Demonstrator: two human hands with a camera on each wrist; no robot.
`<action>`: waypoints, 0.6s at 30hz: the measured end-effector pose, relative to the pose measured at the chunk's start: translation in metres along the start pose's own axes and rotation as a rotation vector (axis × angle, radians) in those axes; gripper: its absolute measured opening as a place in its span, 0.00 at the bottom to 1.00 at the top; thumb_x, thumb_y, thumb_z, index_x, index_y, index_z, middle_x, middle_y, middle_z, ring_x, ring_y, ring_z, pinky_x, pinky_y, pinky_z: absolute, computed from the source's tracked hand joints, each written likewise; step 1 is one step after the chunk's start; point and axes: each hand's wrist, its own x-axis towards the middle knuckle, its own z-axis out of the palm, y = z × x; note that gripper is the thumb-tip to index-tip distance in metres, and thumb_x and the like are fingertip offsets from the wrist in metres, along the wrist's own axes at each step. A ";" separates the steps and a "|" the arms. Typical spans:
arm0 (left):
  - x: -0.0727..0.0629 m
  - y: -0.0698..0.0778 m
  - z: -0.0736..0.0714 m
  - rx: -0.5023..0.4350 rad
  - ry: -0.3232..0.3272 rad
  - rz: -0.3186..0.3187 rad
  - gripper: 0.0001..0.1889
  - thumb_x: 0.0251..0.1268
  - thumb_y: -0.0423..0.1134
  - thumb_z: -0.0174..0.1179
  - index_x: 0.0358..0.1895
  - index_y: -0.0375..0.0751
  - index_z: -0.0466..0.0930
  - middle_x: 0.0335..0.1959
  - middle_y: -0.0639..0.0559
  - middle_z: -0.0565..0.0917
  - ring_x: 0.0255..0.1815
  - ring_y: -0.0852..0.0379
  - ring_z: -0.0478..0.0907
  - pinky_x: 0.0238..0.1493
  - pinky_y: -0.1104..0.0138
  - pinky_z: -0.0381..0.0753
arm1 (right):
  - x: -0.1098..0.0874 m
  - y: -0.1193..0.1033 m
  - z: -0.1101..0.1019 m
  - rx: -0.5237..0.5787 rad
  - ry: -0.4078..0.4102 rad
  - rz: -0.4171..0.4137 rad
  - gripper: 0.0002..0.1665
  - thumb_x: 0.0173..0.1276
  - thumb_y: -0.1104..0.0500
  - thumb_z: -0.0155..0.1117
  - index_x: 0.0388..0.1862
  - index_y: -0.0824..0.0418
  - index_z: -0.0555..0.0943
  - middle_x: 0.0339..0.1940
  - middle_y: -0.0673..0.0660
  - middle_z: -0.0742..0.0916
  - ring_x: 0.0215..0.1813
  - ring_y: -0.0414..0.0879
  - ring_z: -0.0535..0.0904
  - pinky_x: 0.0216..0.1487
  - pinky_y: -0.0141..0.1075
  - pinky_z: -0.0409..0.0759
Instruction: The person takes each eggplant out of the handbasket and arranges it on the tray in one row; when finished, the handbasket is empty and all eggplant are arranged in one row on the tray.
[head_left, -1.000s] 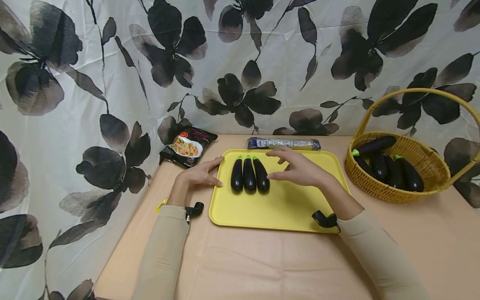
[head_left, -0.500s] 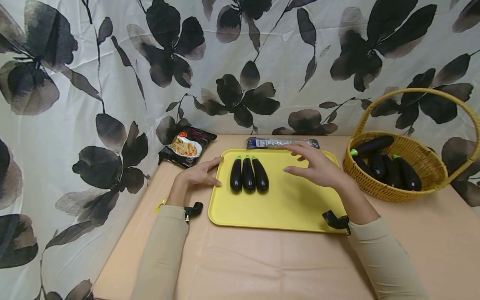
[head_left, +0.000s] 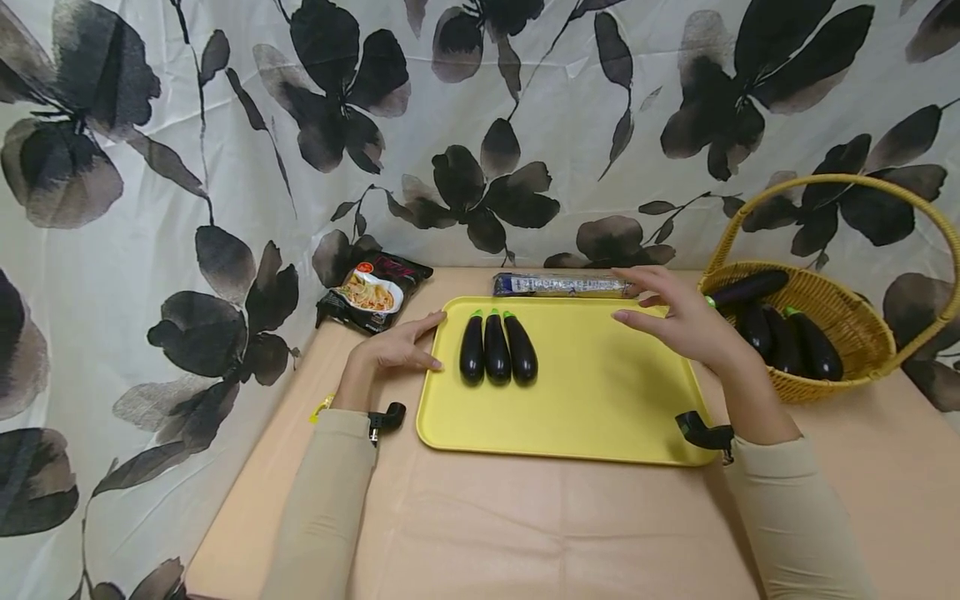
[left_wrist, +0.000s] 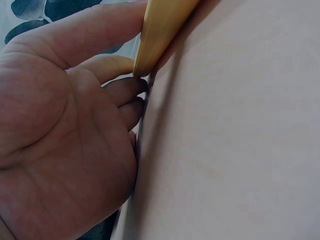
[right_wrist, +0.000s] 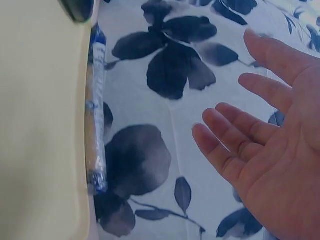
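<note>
Left hand (head_left: 397,348), centre-left of frame: fingers loosely extended, thumb and fingertips touching the left rim of a yellow rectangular tray with rounded corners (head_left: 585,408). Right hand (head_left: 693,325), right of centre: fingers spread, thumb apart, grip open, poised over the tray's upper right corner.

Three glossy dark purple eggplants with green stem ends (head_left: 497,350) lie side by side on the tray's left part, stems toward the top of frame; the rightmost tilts slightly.

Right edge of frame: yellow woven basket with tall arched handle (head_left: 866,329), several similar dark eggplants (head_left: 813,346) inside. Its left rim is partly hidden by the right hand.

Behind the tray, a long blue-and-clear plastic packet (head_left: 558,286); upper left of it, a black glossy noodle packet (head_left: 375,292). Pale peach tabletop (head_left: 525,517) beneath.
</note>
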 end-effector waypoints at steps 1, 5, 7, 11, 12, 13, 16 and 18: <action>0.000 0.000 0.000 -0.003 0.000 0.003 0.60 0.52 0.43 0.81 0.86 0.49 0.49 0.88 0.52 0.45 0.89 0.51 0.36 0.87 0.52 0.37 | -0.001 0.001 -0.003 0.003 0.002 0.004 0.37 0.75 0.50 0.68 0.80 0.47 0.69 0.75 0.57 0.74 0.67 0.57 0.74 0.69 0.61 0.73; 0.000 0.001 -0.001 -0.014 -0.006 -0.001 0.60 0.52 0.43 0.81 0.86 0.49 0.49 0.88 0.53 0.45 0.89 0.51 0.36 0.87 0.52 0.37 | -0.007 0.008 -0.015 -0.025 0.033 0.028 0.37 0.76 0.50 0.67 0.81 0.48 0.68 0.74 0.57 0.74 0.69 0.57 0.74 0.68 0.57 0.74; 0.001 0.002 -0.001 -0.017 -0.010 -0.004 0.61 0.51 0.44 0.81 0.86 0.49 0.50 0.88 0.53 0.45 0.89 0.51 0.36 0.87 0.52 0.37 | -0.010 0.012 -0.022 -0.052 0.054 0.044 0.38 0.76 0.49 0.67 0.82 0.48 0.67 0.74 0.59 0.73 0.69 0.59 0.73 0.67 0.57 0.74; 0.001 0.003 -0.002 -0.020 -0.015 0.000 0.60 0.52 0.43 0.81 0.86 0.48 0.50 0.88 0.51 0.45 0.89 0.50 0.36 0.87 0.50 0.36 | -0.016 0.022 -0.037 -0.103 0.092 0.073 0.39 0.76 0.50 0.67 0.83 0.50 0.65 0.76 0.64 0.71 0.71 0.64 0.71 0.67 0.62 0.73; 0.001 0.002 -0.003 -0.022 -0.017 0.004 0.60 0.52 0.42 0.81 0.86 0.47 0.50 0.88 0.50 0.45 0.89 0.49 0.36 0.87 0.50 0.36 | -0.018 0.024 -0.041 -0.111 0.100 0.080 0.39 0.76 0.50 0.67 0.83 0.50 0.65 0.75 0.65 0.71 0.70 0.65 0.70 0.66 0.66 0.71; 0.001 0.003 -0.003 -0.028 -0.017 0.003 0.60 0.52 0.42 0.81 0.86 0.47 0.50 0.88 0.50 0.45 0.89 0.49 0.35 0.87 0.49 0.36 | -0.019 0.027 -0.045 -0.124 0.110 0.091 0.40 0.76 0.50 0.66 0.83 0.50 0.65 0.74 0.65 0.72 0.69 0.65 0.71 0.66 0.66 0.71; 0.002 0.002 -0.003 -0.036 -0.018 0.004 0.60 0.52 0.41 0.81 0.86 0.46 0.49 0.88 0.49 0.45 0.89 0.48 0.35 0.87 0.49 0.36 | -0.023 0.035 -0.054 -0.155 0.140 0.115 0.39 0.77 0.49 0.66 0.83 0.51 0.65 0.72 0.67 0.72 0.66 0.65 0.72 0.67 0.49 0.77; 0.003 0.002 -0.003 -0.040 -0.019 0.001 0.60 0.52 0.41 0.81 0.86 0.46 0.49 0.88 0.49 0.44 0.89 0.48 0.35 0.87 0.49 0.36 | -0.025 0.040 -0.060 -0.178 0.158 0.135 0.39 0.77 0.47 0.65 0.82 0.52 0.66 0.72 0.68 0.72 0.65 0.64 0.72 0.62 0.32 0.76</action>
